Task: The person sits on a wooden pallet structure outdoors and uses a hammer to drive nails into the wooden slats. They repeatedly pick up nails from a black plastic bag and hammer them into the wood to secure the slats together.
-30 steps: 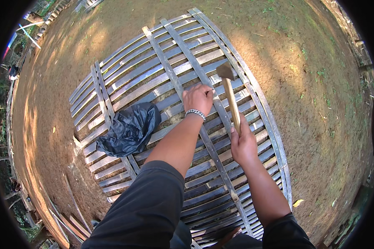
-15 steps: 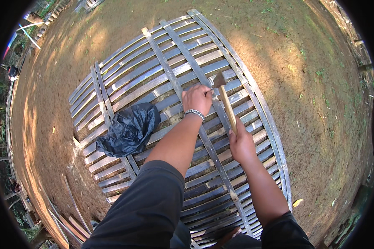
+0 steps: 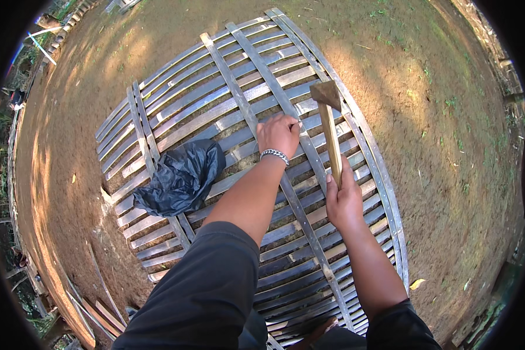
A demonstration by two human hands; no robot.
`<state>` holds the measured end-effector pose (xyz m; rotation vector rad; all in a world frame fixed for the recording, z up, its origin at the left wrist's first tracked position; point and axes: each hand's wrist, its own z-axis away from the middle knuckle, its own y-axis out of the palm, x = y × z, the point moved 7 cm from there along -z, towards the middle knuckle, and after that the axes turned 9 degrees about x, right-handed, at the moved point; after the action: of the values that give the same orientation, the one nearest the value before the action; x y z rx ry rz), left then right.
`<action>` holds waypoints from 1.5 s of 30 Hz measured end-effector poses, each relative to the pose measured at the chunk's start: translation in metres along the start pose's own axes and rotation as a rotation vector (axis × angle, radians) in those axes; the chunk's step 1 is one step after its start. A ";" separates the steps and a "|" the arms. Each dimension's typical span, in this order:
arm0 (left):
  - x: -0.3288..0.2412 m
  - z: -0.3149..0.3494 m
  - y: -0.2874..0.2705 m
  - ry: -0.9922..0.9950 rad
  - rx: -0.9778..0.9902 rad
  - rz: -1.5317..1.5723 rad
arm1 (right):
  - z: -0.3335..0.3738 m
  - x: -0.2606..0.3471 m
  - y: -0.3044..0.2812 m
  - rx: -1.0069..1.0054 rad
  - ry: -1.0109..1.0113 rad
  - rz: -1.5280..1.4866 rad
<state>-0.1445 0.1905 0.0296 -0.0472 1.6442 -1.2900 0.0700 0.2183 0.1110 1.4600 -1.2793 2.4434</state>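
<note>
Head view showed bare brown ground (image 3: pixel 449 198) spreading around everything, sunlit in patches and dotted with small green plants. On it lay a large panel (image 3: pixel 302 219) of narrow slats, spaced apart and crossed by longer strips, its outline bulging in the fisheye picture. Both forearms came in over the panel from below, out of a dark left sleeve (image 3: pixel 195 286) and a dark right sleeve (image 3: pixel 399 326). A crumpled black bag (image 3: pixel 184 178) rested on the slats, left of the left forearm.

The tool (image 3: pixel 331 134) stood out above the panel's right part, its dark, broad head pointing away from the person and its pale wooden handle running back to the right hand (image 3: pixel 345 201). That hand's fingers were wrapped around the handle's near end. Left of the tool, the left hand (image 3: pixel 279 133) was down at one of the cross strips, fingers curled in and tips drawn together; whether they pinched anything could not be told. A silvery chain bracelet (image 3: pixel 275 155) circled the left wrist. Smallest was a yellow leaf (image 3: pixel 417 284) on the ground, just beside the panel's right edge.
</note>
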 end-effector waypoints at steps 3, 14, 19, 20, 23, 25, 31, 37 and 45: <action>-0.003 0.000 0.001 -0.003 0.005 -0.010 | -0.002 -0.024 0.015 0.134 0.087 0.146; 0.017 -0.010 0.000 0.065 -0.013 0.362 | -0.019 -0.084 0.045 0.014 0.268 -0.731; -0.013 -0.098 -0.027 0.246 -0.143 -0.124 | -0.020 -0.077 0.044 0.009 0.244 -0.801; -0.013 -0.114 -0.020 0.242 -0.103 -0.230 | -0.019 -0.077 0.046 0.012 0.233 -0.802; -0.008 -0.128 0.022 0.276 0.024 -0.477 | -0.016 -0.081 0.050 0.016 0.246 -0.785; -0.019 -0.130 0.019 0.273 0.079 -0.506 | -0.015 -0.084 0.051 0.007 0.220 -0.803; -0.006 -0.129 0.021 0.249 0.103 -0.489 | -0.003 -0.054 0.024 0.073 0.159 -0.282; -0.008 -0.131 0.020 0.270 0.087 -0.488 | -0.012 -0.038 0.017 0.161 0.033 0.026; -0.007 -0.130 0.021 0.268 0.069 -0.471 | -0.007 -0.003 -0.017 -0.109 -0.213 -0.077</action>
<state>-0.2216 0.2954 0.0090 -0.2410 1.8836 -1.7699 0.0734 0.2351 0.1175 1.7427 -1.3391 2.1822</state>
